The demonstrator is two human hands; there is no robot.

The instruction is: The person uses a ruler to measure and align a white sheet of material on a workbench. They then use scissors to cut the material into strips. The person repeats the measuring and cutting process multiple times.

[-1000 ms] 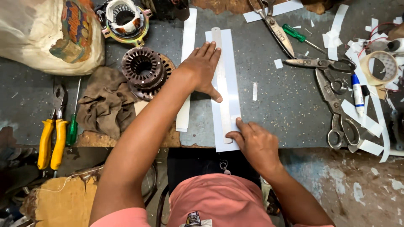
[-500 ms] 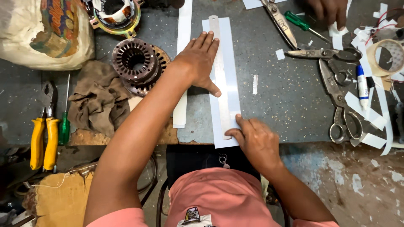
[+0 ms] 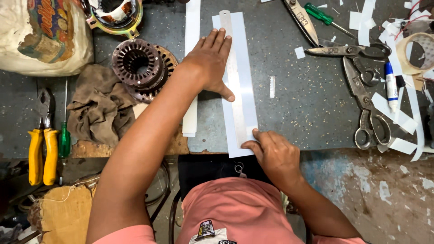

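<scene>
White sack (image 3: 43, 36) with a red-and-yellow printed label lies at the table's (image 3: 312, 104) far left corner.
Left hand (image 3: 210, 61), fingers spread flat, presses the steel ruler (image 3: 236, 81) onto a long white paper strip (image 3: 247, 68); right hand (image 3: 273, 151), loosely curled, pins its near end.

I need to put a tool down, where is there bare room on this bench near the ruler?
The widest bare patch lies between the white sheet under the ruler and the scissors, with only small paper scraps in it. A narrower gap sits below the left hand, beside the paper strip. The right edge is crowded with offcuts, and the left with the stator and rag.
</scene>
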